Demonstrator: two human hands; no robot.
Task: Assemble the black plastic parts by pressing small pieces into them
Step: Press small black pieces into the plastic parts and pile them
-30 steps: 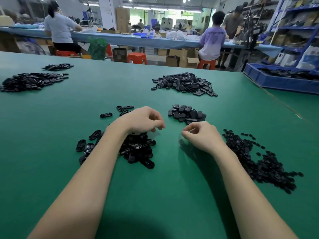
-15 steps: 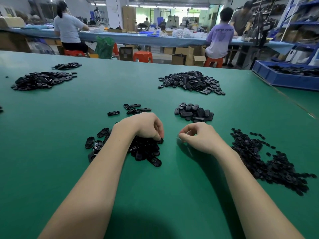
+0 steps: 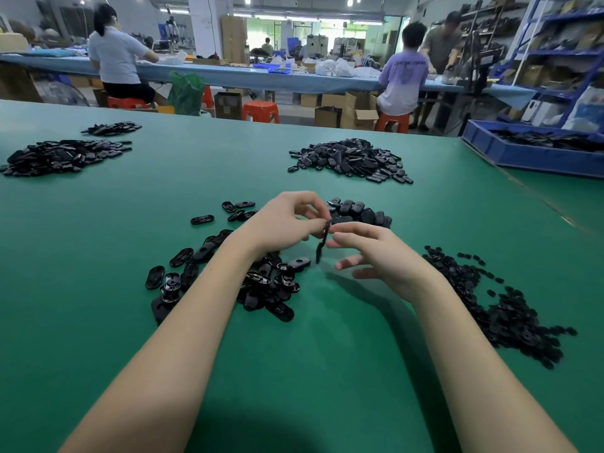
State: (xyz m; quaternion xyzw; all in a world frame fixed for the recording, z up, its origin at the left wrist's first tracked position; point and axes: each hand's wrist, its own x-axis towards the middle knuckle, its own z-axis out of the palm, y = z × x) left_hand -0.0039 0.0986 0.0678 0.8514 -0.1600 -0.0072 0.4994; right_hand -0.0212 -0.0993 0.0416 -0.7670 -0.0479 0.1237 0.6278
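Above green table [image 3: 327, 371], upright black part [image 3: 322, 244], long axis vertical, pinched by left-hand fingers [image 3: 315, 220]; right-hand fingers [image 3: 348, 235] loose.

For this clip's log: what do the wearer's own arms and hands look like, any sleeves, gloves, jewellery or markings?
Both forearms are bare up to the frame edge: no sleeves show. The left hand and the right hand wear no gloves, and no rings, watch, bracelets or markings are visible on either wrist or on the fingers that show.
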